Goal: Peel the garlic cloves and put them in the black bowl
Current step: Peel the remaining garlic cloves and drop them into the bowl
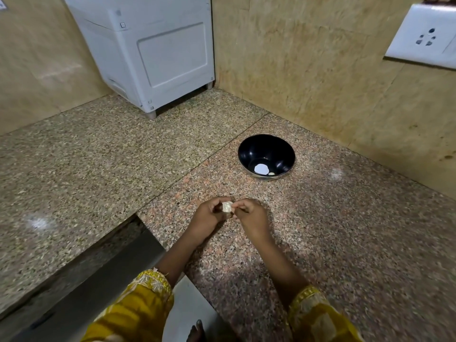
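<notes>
Here the work surface is a speckled granite countertop (345, 230) that turns a corner: a pinkish slab runs along the right wall and meets a greyer slab (74, 169) on the left at a thin seam. Beige stone-look wall tiles (308, 70) rise behind both. A white boxy appliance (158, 53) on short feet stands back in the corner, and a white socket plate (427, 35) is fixed to the right wall. Patches of glare lie on the polished stone.

The black bowl (261, 146) sits on the pinkish slab near the right wall, well apart from the hands. In its bottom lies one small pale clove (271, 173), just beside a bright white patch that looks like reflected light.

Both forearms reach forward from mustard-yellow embroidered sleeves (138, 309) and meet over the counter in front of the bowl. The left hand (209, 215) has its fingers curled around a garlic clove (227, 206), whose papery whitish skin shows between the two hands. The right hand (251, 215) faces it, fingers bent, its fingertips pinching at the clove's right side. The knuckles of both hands point upward, and the hands are close together, nearly touching at the clove. Whether they rest on the stone or hang above it cannot be told.

Below the counter edge, pale floor (187, 304) and a bare toe (196, 332) show.
</notes>
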